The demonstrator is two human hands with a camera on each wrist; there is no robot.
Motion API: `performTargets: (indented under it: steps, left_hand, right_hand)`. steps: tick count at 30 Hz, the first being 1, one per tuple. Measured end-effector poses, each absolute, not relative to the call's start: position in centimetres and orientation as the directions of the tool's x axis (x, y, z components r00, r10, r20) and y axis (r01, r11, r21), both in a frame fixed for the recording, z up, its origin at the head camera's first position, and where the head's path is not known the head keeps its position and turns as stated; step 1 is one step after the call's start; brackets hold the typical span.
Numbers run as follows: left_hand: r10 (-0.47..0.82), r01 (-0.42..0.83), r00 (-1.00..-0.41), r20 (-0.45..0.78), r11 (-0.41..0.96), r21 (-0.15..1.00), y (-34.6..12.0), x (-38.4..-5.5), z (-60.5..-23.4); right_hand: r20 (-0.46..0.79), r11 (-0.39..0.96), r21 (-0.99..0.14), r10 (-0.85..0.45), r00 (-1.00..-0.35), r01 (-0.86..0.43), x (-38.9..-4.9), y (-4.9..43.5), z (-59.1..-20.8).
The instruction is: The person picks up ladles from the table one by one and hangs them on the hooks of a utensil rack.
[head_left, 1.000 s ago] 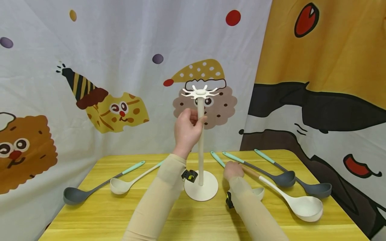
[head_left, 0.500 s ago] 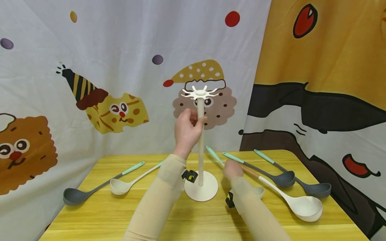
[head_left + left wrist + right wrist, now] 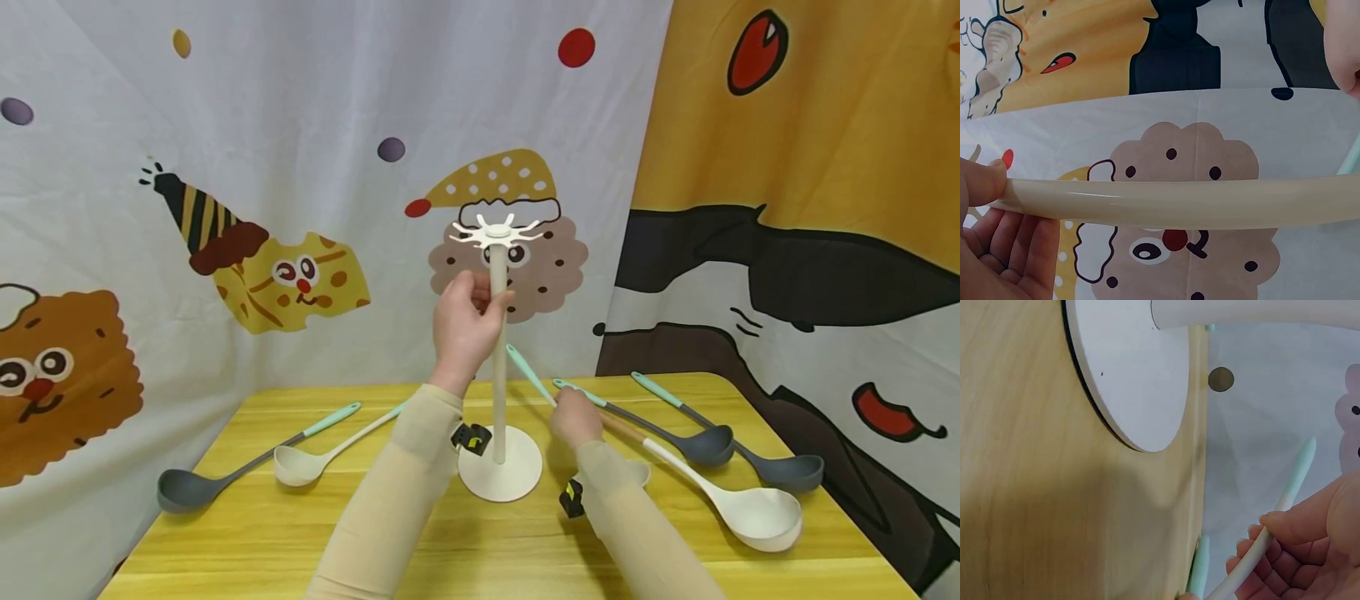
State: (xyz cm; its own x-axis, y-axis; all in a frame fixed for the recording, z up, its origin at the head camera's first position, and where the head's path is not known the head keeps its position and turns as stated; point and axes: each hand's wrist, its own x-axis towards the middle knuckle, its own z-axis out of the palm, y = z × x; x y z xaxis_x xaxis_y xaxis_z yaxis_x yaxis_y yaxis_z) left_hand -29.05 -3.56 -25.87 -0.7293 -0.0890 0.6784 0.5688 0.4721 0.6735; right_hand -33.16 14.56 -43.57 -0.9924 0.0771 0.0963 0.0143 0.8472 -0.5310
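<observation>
My left hand (image 3: 467,333) grips the upper pole of a white stand (image 3: 499,383), which has a ring of hooks on top and a round base. Seen from the left wrist, the thumb lies on one side of the pole (image 3: 1179,204) and the fingers on the other. To the right of the base, my right hand (image 3: 577,418) pinches a white ladle (image 3: 531,375) by its shaft, just below the mint handle. That handle tilts up and away, while the forearm partly hides the bowl. The right wrist view has thumb and fingers around the ladle's shaft (image 3: 1250,561).
On the wooden table (image 3: 465,558), a grey ladle (image 3: 187,488) and another white ladle (image 3: 302,464) lie to the left. A larger white ladle with a brown handle (image 3: 757,518) and two grey ladles, one nearer (image 3: 708,446) and one farther (image 3: 793,473), lie right. Patterned cloth hangs behind.
The mint handle of the white ladle in my right hand has risen and shifted left, and its bowl has moved slightly. My left hand stays on the pole.
</observation>
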Motion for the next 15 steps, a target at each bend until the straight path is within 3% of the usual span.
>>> performTargets:
  steps: [15]
  left_hand:
    - [-0.093,0.554,-0.736,0.670,0.486,0.676,-3.5,-28.9,-25.8]
  right_hand:
    - [0.166,0.792,-0.609,0.090,-0.982,-0.031,-32.6,14.2,-42.5]
